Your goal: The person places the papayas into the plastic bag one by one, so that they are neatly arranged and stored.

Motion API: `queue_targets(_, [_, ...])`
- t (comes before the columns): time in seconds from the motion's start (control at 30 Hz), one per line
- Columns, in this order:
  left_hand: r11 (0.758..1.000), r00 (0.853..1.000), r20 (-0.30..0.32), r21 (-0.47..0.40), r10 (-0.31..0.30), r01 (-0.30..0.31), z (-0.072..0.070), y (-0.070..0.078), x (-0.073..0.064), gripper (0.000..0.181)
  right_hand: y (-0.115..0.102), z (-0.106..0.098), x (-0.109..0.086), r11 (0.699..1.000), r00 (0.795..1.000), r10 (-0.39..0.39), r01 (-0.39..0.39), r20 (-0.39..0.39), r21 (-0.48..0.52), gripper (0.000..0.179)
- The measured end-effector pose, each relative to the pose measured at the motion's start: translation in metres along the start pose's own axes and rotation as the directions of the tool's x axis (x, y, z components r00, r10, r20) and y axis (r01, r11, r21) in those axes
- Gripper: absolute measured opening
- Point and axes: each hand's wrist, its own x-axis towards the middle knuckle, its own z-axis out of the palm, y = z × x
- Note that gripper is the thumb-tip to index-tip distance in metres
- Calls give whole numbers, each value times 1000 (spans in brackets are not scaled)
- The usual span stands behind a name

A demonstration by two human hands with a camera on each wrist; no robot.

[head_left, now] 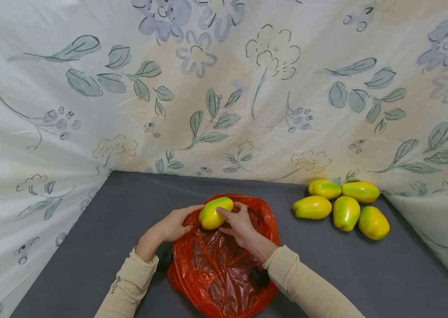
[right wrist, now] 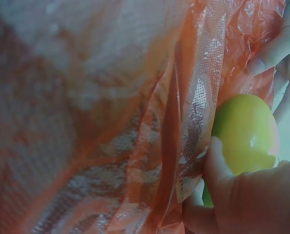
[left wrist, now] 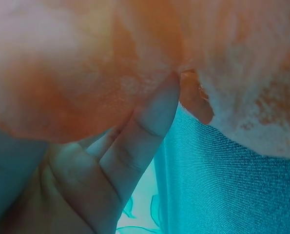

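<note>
A yellow-green mango point(head_left: 213, 214) is over the far left part of an open red plastic bag point(head_left: 224, 265). My right hand point(head_left: 243, 227) holds the fruit, with its thumb across the near side; in the right wrist view the mango point(right wrist: 247, 131) is beside folds of the bag point(right wrist: 198, 107). On the left, my left hand point(head_left: 170, 225) pinches the bag's rim between thumb and fingers. The left wrist view shows a finger point(left wrist: 149, 117) of that hand against the blurred plastic. The right hand's far fingers are partly hidden behind the fruit.
Several more yellow-green mangoes point(head_left: 346, 213) lie grouped at the back right of the dark grey table point(head_left: 128, 198). A floral-patterned sheet point(head_left: 208, 110) hangs behind the table and along both sides.
</note>
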Motion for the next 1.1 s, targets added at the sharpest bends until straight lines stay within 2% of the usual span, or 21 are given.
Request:
queue_targets(0.3, [1000, 1000, 4, 3, 5, -5, -1, 1, -3, 57, 1, -4, 0, 998, 999, -6, 4, -39, -64, 69])
queue_targets(0.63, [1000, 1000, -3, 15, -1, 1, 1, -1, -3, 54, 1, -6, -2, 1000, 999, 4, -3, 44, -17, 68])
queue_targets(1.1, [999, 999, -3, 1, -33, 33, 3, -5, 1, 58, -2, -17, -5, 1000, 996, 6, -4, 88, -24, 69])
